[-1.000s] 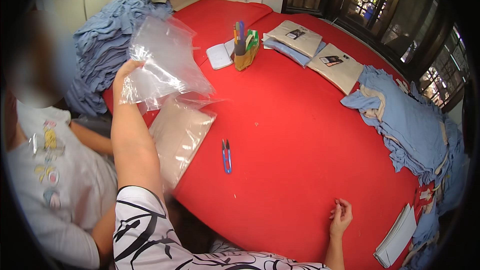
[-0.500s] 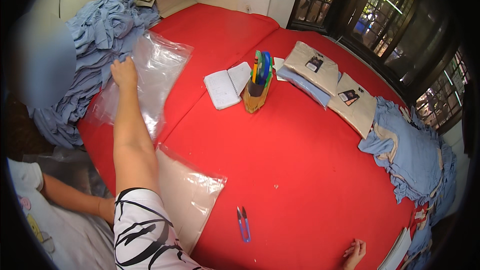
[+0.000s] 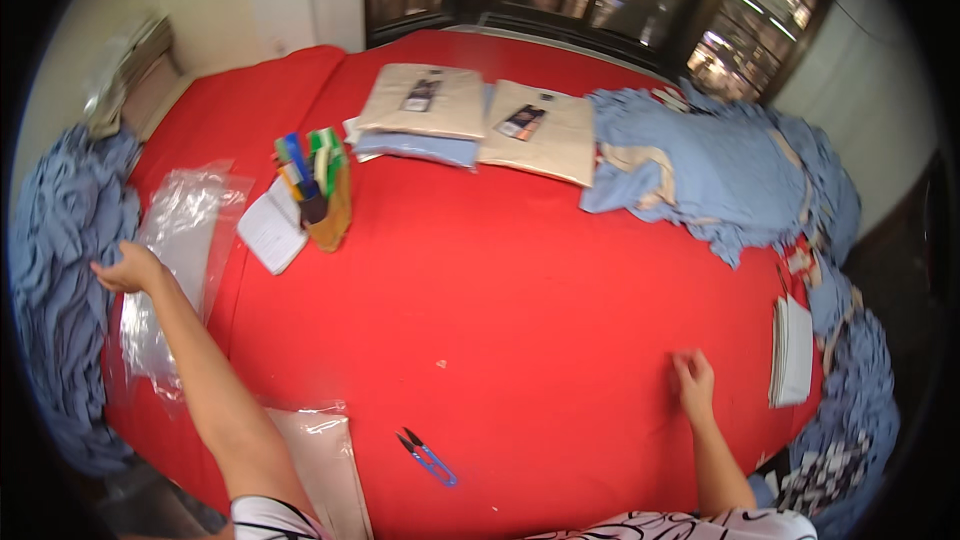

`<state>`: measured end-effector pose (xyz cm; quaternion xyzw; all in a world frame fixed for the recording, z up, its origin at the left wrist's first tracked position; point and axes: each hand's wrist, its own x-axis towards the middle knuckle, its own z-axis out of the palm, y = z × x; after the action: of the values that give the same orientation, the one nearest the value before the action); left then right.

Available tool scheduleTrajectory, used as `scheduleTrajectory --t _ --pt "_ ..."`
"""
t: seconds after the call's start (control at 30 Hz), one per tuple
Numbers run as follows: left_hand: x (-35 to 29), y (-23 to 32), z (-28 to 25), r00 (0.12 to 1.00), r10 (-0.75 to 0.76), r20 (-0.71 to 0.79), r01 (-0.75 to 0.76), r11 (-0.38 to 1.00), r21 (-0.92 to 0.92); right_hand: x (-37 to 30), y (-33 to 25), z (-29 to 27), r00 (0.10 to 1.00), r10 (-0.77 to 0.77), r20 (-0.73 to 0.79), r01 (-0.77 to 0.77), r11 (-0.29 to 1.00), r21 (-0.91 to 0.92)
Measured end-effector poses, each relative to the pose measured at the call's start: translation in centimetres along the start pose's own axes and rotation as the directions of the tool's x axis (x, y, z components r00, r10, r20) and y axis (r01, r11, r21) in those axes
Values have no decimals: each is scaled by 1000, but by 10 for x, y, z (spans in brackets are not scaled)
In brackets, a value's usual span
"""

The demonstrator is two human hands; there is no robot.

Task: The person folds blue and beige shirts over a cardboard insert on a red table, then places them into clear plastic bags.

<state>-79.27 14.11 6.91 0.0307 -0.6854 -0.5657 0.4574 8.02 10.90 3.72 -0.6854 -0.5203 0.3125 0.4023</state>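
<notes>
My left hand (image 3: pixel 128 268) reaches to the far left, its fingers apart at the edge of a heap of crumpled blue garments (image 3: pixel 65 240). Beneath its wrist lie clear plastic bags (image 3: pixel 180 240). My right hand (image 3: pixel 693 380) is over the right part of the red-covered table (image 3: pixel 540 330), holding nothing, with loosely bent fingers apart. Between my arms lies a pair of blue-handled thread snips (image 3: pixel 428 458), tips toward the far left. A beige garment in a clear bag (image 3: pixel 318 450) sits beside my left forearm.
Bagged beige garments (image 3: pixel 425 105) with dark tags and an open notebook (image 3: pixel 272 230) lie farther back. A holder of pens and tools (image 3: pixel 325 205) stands by the notebook. Blue garments (image 3: pixel 710 165) pile at the right, near a stack of white cards (image 3: pixel 792 350).
The view has swung to the right. My right hand has come farther in over the table. My left fingers, earlier curled at the blue heap, are now more spread.
</notes>
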Motion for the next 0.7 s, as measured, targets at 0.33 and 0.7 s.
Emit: scheduleTrajectory --t 0.33,0.7 --pt "-272 288 -347 562 247 789 440 719 -538 293 -34 -16 652 -743 -156 536 595 -599" --pt "-373 280 -643 -470 158 868 471 877 95 235 -70 -79 557 -829 46 711 447 -543"
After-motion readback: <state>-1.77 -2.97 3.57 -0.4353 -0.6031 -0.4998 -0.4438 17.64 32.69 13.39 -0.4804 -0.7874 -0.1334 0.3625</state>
